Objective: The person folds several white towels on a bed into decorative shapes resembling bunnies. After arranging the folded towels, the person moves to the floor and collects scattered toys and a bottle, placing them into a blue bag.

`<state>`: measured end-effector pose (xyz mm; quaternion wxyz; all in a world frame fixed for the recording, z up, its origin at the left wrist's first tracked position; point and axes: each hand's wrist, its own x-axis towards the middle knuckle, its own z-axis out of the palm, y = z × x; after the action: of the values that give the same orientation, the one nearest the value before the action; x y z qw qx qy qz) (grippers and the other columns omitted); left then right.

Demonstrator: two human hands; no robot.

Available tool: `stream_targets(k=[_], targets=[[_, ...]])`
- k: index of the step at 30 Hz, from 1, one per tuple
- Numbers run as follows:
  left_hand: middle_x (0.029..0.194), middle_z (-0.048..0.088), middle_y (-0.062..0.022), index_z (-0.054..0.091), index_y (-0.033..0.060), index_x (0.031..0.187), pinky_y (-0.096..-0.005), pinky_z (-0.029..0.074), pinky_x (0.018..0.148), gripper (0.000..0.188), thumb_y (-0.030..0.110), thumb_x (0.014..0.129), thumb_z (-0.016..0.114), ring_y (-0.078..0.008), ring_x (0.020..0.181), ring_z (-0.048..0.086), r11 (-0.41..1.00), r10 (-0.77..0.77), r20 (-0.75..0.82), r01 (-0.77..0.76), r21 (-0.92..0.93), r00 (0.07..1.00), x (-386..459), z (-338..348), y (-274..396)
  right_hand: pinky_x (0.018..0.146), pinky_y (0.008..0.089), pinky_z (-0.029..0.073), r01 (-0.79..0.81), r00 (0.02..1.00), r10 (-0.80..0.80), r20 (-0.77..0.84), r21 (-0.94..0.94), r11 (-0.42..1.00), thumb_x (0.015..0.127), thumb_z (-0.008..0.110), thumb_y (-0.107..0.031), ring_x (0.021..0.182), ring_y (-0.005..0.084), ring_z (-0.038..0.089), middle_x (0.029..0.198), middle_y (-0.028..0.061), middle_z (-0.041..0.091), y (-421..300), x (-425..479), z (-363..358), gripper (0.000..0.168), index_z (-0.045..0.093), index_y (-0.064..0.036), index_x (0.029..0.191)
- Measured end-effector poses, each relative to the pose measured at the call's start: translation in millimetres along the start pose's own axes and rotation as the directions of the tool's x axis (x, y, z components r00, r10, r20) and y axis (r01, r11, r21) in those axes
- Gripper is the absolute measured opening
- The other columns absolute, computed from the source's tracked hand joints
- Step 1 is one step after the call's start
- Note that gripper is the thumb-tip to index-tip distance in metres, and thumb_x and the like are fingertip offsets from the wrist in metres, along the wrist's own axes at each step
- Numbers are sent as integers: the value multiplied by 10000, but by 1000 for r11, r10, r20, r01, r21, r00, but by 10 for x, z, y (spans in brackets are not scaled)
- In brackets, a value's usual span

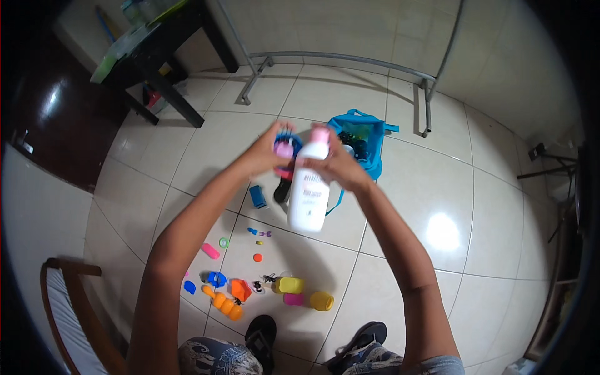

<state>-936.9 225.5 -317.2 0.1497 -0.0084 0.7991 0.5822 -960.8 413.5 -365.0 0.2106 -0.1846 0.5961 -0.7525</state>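
My right hand grips a white plastic bottle with a pink cap; the bottle bears writing and hangs upright over the floor. My left hand is just left of it, closed around a pink item whose kind I cannot tell. A round blue and pink thing shows partly behind that hand. Behind my right hand stands an open blue fabric bag with dark items and a white one inside. Below my left hand lie a blue object and a black one, the latter partly hidden by the bottle.
Small colourful plastic toys lie on the tiles, among them an orange one, a yellow cup and a pink piece. A metal rack stands at the back, a black table at the upper left, and a wooden-framed seat at the lower left.
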Motion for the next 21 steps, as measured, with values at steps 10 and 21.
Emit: stream_targets(k=[10,21], targets=[[1125,501,-63,427,144,1204,-306,541,758,675,-23,634,749,-186,1004,545,950,260,83,-270,157,962,1212,680,795,712,363,530,240,884,-227,-409,-19,971,663,820,-200,851,252,611,995,169,536,-516,46,-1134,820,288,-4,1255],[1429,321,-124,250,160,1401,-414,429,920,649,162,856,602,-286,1254,399,940,-118,-78,137,314,990,1640,1208,-349,883,391,432,249,588,-317,-744,-206,946,839,637,-179,1048,318,521,1205,231,449,77,-5,-1554,673,187,-81,1328]])
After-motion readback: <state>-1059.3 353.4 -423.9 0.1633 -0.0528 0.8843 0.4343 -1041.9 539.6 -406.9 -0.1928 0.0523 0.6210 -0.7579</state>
